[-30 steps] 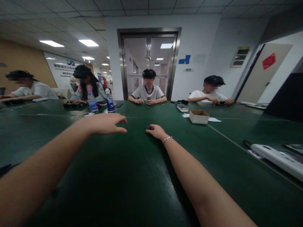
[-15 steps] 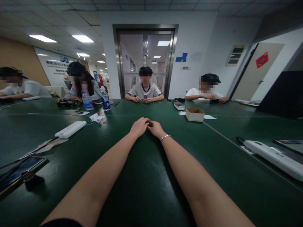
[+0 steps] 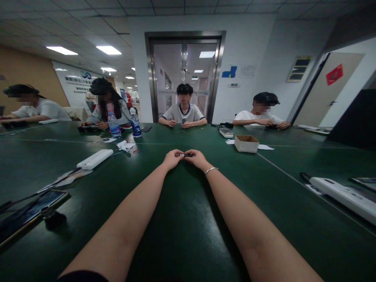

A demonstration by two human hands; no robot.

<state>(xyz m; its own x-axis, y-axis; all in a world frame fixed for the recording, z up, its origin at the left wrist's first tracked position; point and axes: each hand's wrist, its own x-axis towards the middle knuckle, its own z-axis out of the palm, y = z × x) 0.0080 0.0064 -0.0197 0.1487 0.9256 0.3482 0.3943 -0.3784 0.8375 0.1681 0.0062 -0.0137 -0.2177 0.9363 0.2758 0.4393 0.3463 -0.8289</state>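
Both arms reach out over the dark green table (image 3: pixel 176 219). My left hand (image 3: pixel 173 158) and my right hand (image 3: pixel 197 158) meet at the middle, fingertips pinched on a small dark, slim object (image 3: pixel 187 155). Its kind is too small to make out, and the fingers cover both of its ends. A light spot shows at its left end, by the left fingertips. A silver bracelet (image 3: pixel 211 170) circles my right wrist.
To the left lie a white power strip (image 3: pixel 95 159) and a phone (image 3: pixel 32 213); bottles (image 3: pixel 135 123) and paper scraps (image 3: pixel 125 145) are beyond. An open box (image 3: pixel 246 144) and another white power strip (image 3: pixel 343 196) are on the right. Several people sit across the table.
My hands have drawn slightly apart, so the dark object between the fingertips now shows more. The whole view has shifted a little, with the scene sliding right.
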